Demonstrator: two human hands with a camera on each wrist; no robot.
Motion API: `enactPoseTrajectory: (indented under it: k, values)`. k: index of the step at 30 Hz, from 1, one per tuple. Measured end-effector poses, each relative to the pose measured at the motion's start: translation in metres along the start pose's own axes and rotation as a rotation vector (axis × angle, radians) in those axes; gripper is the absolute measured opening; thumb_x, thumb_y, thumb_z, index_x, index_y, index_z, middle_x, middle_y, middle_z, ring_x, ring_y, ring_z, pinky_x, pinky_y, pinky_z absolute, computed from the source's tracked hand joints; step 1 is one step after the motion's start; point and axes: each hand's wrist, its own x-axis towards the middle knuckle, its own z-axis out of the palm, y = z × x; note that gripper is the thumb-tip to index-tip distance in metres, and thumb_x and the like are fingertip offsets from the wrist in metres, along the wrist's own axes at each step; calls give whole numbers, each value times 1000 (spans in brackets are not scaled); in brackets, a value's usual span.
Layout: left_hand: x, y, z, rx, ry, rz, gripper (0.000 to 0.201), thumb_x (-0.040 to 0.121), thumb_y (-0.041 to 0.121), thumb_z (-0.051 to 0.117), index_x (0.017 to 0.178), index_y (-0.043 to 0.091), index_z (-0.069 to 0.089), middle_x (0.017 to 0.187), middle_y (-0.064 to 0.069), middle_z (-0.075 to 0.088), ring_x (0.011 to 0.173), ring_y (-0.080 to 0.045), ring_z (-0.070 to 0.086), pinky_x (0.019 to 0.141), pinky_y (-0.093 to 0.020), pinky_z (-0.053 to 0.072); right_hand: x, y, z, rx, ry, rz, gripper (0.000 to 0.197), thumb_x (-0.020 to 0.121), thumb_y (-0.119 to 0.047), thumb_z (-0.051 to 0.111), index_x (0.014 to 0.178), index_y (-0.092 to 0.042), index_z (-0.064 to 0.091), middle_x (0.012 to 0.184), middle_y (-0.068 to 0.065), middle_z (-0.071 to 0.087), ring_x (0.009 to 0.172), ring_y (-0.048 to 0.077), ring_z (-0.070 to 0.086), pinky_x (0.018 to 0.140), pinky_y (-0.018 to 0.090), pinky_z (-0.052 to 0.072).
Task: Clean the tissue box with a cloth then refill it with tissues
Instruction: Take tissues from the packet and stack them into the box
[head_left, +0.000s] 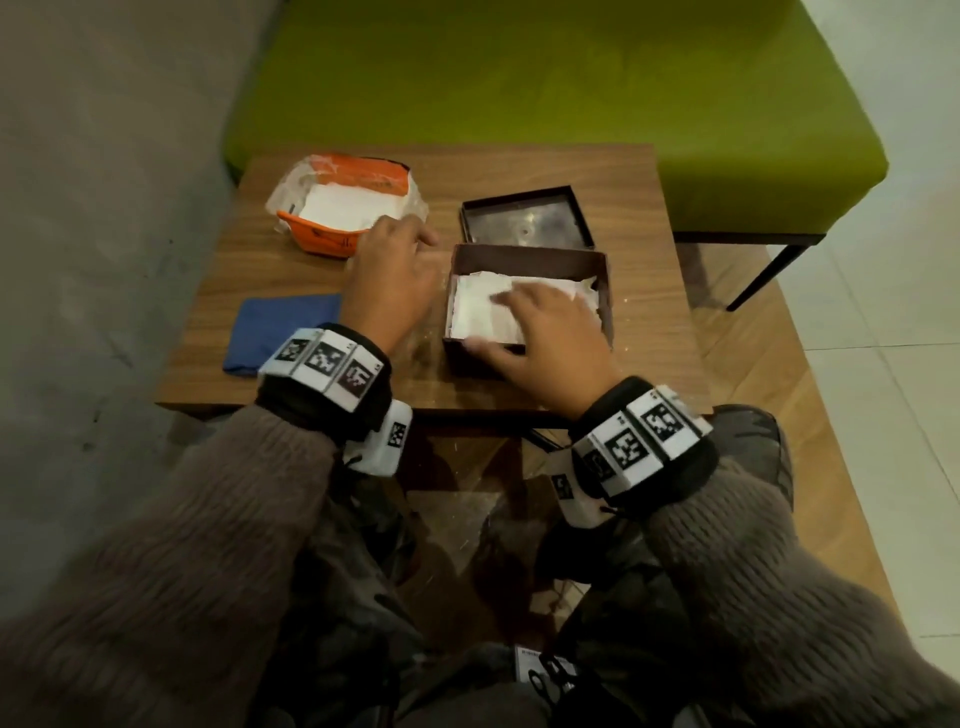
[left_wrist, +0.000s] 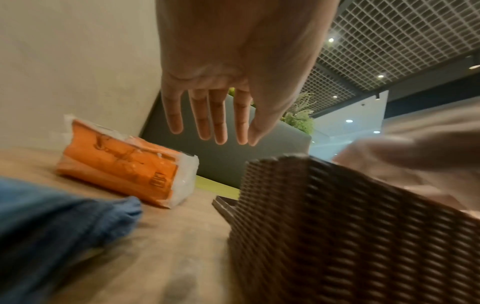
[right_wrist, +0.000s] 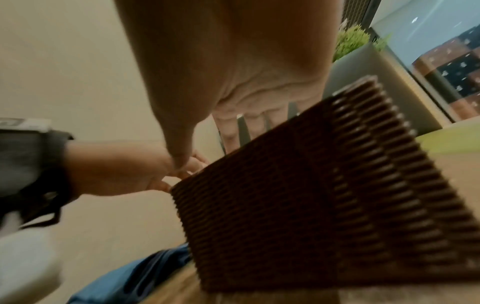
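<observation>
Soft tissues (head_left: 483, 312) compress under flat right hand (head_left: 550, 338); woven box (head_left: 605, 291) rigid, best gripped by walls; left hand (head_left: 389, 280) spread, empty.

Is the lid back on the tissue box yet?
No, the lid lies upturned on the table behind the open tissue box.

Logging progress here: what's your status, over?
Left hand open, empty. Right hand flat on tissues in tissue box. Lid off, behind. No obstruction.
</observation>
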Motion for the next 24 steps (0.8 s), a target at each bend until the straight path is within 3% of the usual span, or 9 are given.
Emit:
enactPoseTrajectory:
  k: [3, 6, 9, 12, 15, 18, 21, 24]
  values:
    - [20, -25, -18, 32, 12, 0, 17, 91, 13, 49, 102, 10, 62, 109, -13, 59, 105, -28, 53, 90, -38, 42, -3, -4, 9, -163, -202, -6, 71, 80, -77, 39, 130, -29, 50, 137, 0, 50, 129, 23, 43, 111, 54, 22]
    - [49, -53, -29, 145, -130, -43, 27, 95, 13, 43, 115, 8, 60, 119, -17, 60, 112, -32, 52, 93, -38, 40, 2, -1, 8, -166, -214, -1, 56, 88, -68, 36, 125, -30, 55, 131, -1, 54, 122, 24, 48, 97, 45, 38]
    - [77, -69, -34, 233, -280, -68, 31, 97, 10, 41, 122, 8, 58, 125, -18, 57, 114, -33, 51, 93, -36, 38, 6, 2, 9, -166, -227, -23, 50, 91, -63, 34, 120, -30, 59, 123, -2, 57, 115, 23, 51, 85, 39, 42]
    - [101, -79, -38, 336, -348, -30, 32, 91, 3, 51, 123, 5, 57, 125, -18, 57, 116, -32, 50, 94, -33, 37, 5, 4, 10, -167, -235, -26, 49, 92, -63, 35, 120, -31, 60, 131, -3, 54, 120, 21, 49, 86, 37, 43]
    - [116, -86, -34, 453, -524, 21, 50, 80, 5, 69, 128, 5, 53, 134, -16, 52, 123, -32, 45, 99, -33, 33, 5, 5, 10, -172, -245, -30, 49, 92, -63, 35, 122, -33, 59, 140, -3, 49, 127, 20, 45, 91, 37, 44]
    - [123, -94, -23, 580, -651, 87, 61, 75, 6, 72, 132, 8, 49, 134, -15, 51, 121, -33, 46, 98, -35, 36, 6, 6, 11, -169, -238, -31, 50, 91, -63, 35, 123, -33, 59, 140, -3, 49, 127, 20, 45, 94, 38, 45]
    - [126, -99, -17, 617, -659, 158, 53, 75, 6, 68, 126, 7, 52, 127, -18, 56, 114, -36, 51, 96, -39, 42, 6, 5, 12, -168, -224, -27, 51, 91, -64, 34, 121, -32, 60, 140, -3, 50, 127, 20, 46, 92, 37, 45]
    - [125, -98, -14, 616, -624, 211, 44, 79, 9, 66, 121, 7, 54, 121, -19, 59, 109, -37, 54, 89, -39, 44, 5, 5, 15, -164, -178, -35, 67, 84, -70, 19, 114, -31, 65, 135, -2, 56, 120, 21, 53, 85, 36, 48]
